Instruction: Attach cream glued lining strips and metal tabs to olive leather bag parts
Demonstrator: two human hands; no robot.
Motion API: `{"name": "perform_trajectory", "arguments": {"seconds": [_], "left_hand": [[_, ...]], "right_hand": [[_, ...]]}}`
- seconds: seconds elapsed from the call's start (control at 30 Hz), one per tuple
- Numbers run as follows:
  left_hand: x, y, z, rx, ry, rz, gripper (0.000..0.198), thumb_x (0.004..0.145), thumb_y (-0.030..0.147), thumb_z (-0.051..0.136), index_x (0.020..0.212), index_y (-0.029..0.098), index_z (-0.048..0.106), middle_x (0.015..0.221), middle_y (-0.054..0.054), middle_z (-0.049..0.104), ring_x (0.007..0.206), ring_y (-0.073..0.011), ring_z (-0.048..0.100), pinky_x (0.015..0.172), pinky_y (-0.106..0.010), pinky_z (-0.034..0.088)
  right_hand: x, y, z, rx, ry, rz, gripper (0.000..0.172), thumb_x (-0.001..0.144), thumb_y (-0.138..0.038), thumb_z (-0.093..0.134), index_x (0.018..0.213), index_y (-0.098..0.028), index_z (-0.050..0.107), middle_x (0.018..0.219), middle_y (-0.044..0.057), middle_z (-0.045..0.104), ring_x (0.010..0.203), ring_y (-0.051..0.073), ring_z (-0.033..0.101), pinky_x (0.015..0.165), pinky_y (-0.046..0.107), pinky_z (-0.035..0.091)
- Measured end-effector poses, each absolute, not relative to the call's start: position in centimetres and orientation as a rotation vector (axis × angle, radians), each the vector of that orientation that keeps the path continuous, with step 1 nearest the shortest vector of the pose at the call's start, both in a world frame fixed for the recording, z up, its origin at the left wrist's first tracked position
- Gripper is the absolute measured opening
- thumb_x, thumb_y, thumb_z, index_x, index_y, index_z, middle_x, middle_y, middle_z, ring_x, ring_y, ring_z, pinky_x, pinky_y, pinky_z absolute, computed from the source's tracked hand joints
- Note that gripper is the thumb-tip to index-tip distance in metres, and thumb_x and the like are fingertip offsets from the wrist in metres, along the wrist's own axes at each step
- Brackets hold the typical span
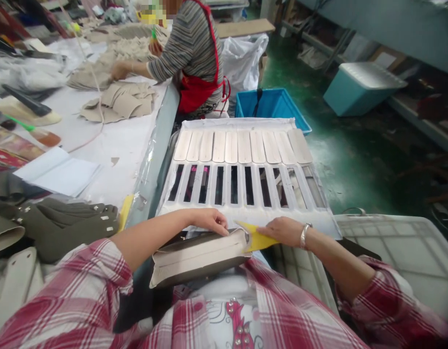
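Across my lap lies a long dark olive bag piece (200, 259) with a pale lining, its long opening facing up. My left hand (211, 221) is closed at its far edge, thumb and fingers bent down onto the rim near the right end. In my right hand (285, 230) is a flat yellow scraper-like piece (262, 236), gripped between thumb and fingers. Its pointed tip reaches over the right end of the bag piece. Just beyond my hands, a white slotted rack (224, 211) carries a row of pale strips (231, 147).
On the left, a white-covered table (111, 179) bears olive bag pieces (71, 223), paper (56, 169) and beige cut pieces (118, 102). A co-worker in a red apron (198, 92) handles beige pieces there. A blue bin (282, 104) stands behind the rack; a pale crate (398, 257) is at right.
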State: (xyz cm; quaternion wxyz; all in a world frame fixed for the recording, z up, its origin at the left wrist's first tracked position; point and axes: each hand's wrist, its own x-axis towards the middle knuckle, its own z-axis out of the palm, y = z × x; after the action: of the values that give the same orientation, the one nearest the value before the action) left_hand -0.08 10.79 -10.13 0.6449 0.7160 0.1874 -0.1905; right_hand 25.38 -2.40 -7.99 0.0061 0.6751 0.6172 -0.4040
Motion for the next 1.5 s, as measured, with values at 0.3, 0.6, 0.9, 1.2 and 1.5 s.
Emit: {"name": "perform_trajectory", "arguments": {"seconds": [0.3, 0.6, 0.9, 1.2, 1.5], "left_hand": [[0.8, 9.1, -13.8, 0.971, 0.242, -0.167, 0.061, 0.063, 0.022, 0.071, 0.120, 0.019, 0.047, 0.129, -0.007, 0.049, 0.120, -0.0214, 0.044, 0.104, -0.037, 0.027], [1.3, 8.9, -14.9, 0.805, 0.130, -0.221, 0.063, 0.064, 0.016, 0.067, 0.124, 0.020, 0.049, 0.115, -0.003, 0.060, 0.108, -0.0233, 0.053, 0.098, -0.037, 0.036], [0.9, 9.3, -14.8, 1.129, 0.102, -0.243, 0.047, 0.070, 0.026, 0.064, 0.115, 0.017, 0.057, 0.109, -0.001, 0.061, 0.104, -0.0228, 0.053, 0.098, -0.034, 0.037], [-0.4, 9.5, -14.5, 1.090, 0.040, -0.306, 0.050, 0.071, 0.039, 0.068, 0.114, 0.016, 0.055, 0.107, -0.003, 0.062, 0.099, -0.0218, 0.056, 0.091, -0.033, 0.043], [-0.5, 8.9, -14.0, 1.469, 0.422, -0.357, 0.069, 0.083, 0.069, 0.022, 0.097, 0.015, 0.063, 0.104, -0.005, 0.063, 0.103, -0.0220, 0.054, 0.097, -0.030, 0.035]], "right_hand": [[19.2, 1.6, -8.5, 1.899, 2.119, -0.633, 0.047, 0.093, -0.041, 0.029, 0.075, -0.016, 0.064, 0.079, 0.011, 0.067, 0.075, 0.023, 0.062, 0.063, 0.031, 0.038], [18.2, 2.5, -8.9, 1.835, 2.225, -0.563, 0.049, 0.094, -0.041, 0.025, 0.076, -0.017, 0.063, 0.076, 0.012, 0.067, 0.070, 0.024, 0.062, 0.060, 0.033, 0.037], [17.5, 3.3, -8.7, 1.730, 2.333, -0.681, 0.050, 0.093, -0.046, 0.024, 0.074, -0.020, 0.063, 0.074, 0.011, 0.066, 0.068, 0.021, 0.058, 0.061, 0.033, 0.034], [17.4, 5.5, -9.1, 1.433, 2.555, -0.650, 0.049, 0.093, -0.042, 0.028, 0.070, -0.017, 0.064, 0.072, 0.008, 0.065, 0.064, 0.018, 0.057, 0.059, 0.030, 0.031], [17.5, 4.3, -9.1, 1.423, 2.494, -0.681, 0.042, 0.092, -0.038, 0.033, 0.070, -0.019, 0.064, 0.073, 0.009, 0.066, 0.066, 0.019, 0.057, 0.060, 0.031, 0.031]]}}
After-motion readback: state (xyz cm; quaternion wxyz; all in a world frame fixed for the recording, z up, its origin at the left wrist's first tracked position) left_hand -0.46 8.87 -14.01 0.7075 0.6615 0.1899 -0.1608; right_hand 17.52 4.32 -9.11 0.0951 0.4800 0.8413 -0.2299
